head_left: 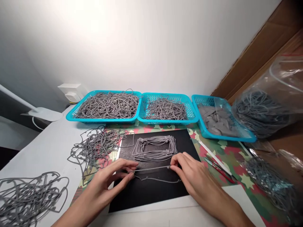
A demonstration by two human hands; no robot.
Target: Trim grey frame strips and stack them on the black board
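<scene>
1. Risk of distortion. The slender grey frame (151, 169) is spanned between the left hand (118, 178) and the right hand (187, 170); an uneven pull could stretch or twist it, since its far side runs nearly straight while its near side bows loosely.

2. Risk of disturbance. The stack of frames (153, 156) lies just beyond the held piece on the black mat (170, 192). Its layers are not squarely aligned, so a brushing fingertip or a trailing edge could skew them further.

3. Risk of snagging. The loose tangle (99, 148), left of the mat on the tabletop (54, 138), extends an angular loop over the mat's edge, near the left hand; a sleeve or finger could catch it.

4. State of the hands. Each grips an end of the frame between thumb and fingertips; the left fingers partly hide their end.

5. Appearance and position. The frame is matte grey, thin and apparently pliable, bearing small rounded tabs along its sides. It is over the mat, on the near side of the stack; whether it touches the mat cannot be told.
</scene>
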